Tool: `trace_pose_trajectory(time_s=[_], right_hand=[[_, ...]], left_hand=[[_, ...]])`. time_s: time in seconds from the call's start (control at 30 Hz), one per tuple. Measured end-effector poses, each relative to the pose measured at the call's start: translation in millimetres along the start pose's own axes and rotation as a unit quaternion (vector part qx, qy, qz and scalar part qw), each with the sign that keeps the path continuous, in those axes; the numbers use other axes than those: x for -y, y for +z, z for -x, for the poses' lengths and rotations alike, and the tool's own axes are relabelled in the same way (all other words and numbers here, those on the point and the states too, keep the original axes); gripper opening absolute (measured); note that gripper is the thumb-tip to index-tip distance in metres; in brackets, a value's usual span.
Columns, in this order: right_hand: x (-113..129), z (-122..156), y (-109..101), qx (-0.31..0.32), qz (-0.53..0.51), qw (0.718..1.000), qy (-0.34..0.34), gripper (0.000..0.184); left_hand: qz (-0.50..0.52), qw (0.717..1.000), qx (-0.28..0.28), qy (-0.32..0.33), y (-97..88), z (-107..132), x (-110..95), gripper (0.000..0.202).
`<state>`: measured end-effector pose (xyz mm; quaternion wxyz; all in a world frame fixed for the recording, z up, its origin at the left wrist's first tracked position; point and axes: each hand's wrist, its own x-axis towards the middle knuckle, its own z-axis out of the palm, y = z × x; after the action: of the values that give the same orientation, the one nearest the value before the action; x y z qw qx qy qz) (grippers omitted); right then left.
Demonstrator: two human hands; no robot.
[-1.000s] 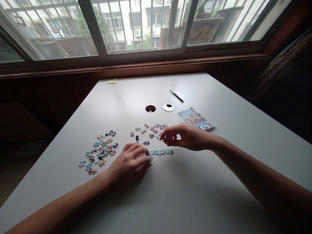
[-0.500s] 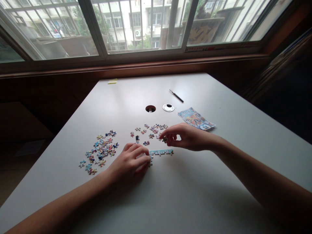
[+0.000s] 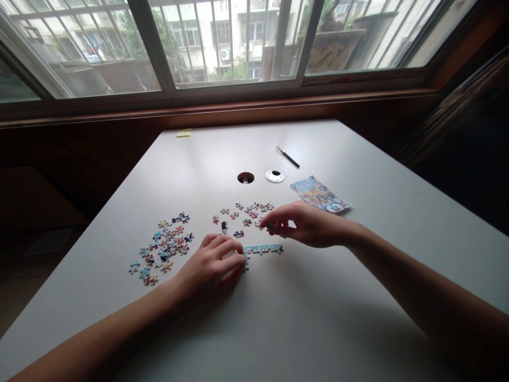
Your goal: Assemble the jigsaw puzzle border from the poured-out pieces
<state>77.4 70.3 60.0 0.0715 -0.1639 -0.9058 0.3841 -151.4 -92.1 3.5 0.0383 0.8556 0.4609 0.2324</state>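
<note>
My right hand (image 3: 306, 224) pinches a small dark puzzle piece (image 3: 270, 227) between thumb and fingers, just above the joined light-blue strip of pieces (image 3: 262, 248). My left hand (image 3: 212, 266) rests curled on the white table (image 3: 302, 318), its fingertips pressed on the left end of that strip. A small scatter of loose pieces (image 3: 244, 213) lies just beyond the strip. A larger pile of colourful pieces (image 3: 163, 246) lies to the left of my left hand.
A printed picture card (image 3: 320, 194) lies right of the pieces. Farther back are a cable hole (image 3: 245, 178), its round cover (image 3: 274, 176), a pen (image 3: 288, 156) and a yellow note pad (image 3: 183, 133). Windows run behind the table.
My right hand has shifted very slightly with the piece in its pinch. My left hand has stayed on the strip.
</note>
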Motion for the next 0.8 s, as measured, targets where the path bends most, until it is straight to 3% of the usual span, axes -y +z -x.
trace_pose_trajectory(time_s=[0.57, 0.8], right_hand=[[1.2, -1.2, -0.6, 0.023, -0.017, 0.999, 0.025, 0.027], [0.8, -0.5, -0.1, -0.001, 0.005, 1.000, 0.016, 0.033]], left_hand=[[-0.009, 1.000, -0.007, 0.001, 0.8, 0.1, -1.0, 0.011], [-0.004, 1.000, -0.003, 0.003, 1.0, 0.8, 0.6, 0.012]])
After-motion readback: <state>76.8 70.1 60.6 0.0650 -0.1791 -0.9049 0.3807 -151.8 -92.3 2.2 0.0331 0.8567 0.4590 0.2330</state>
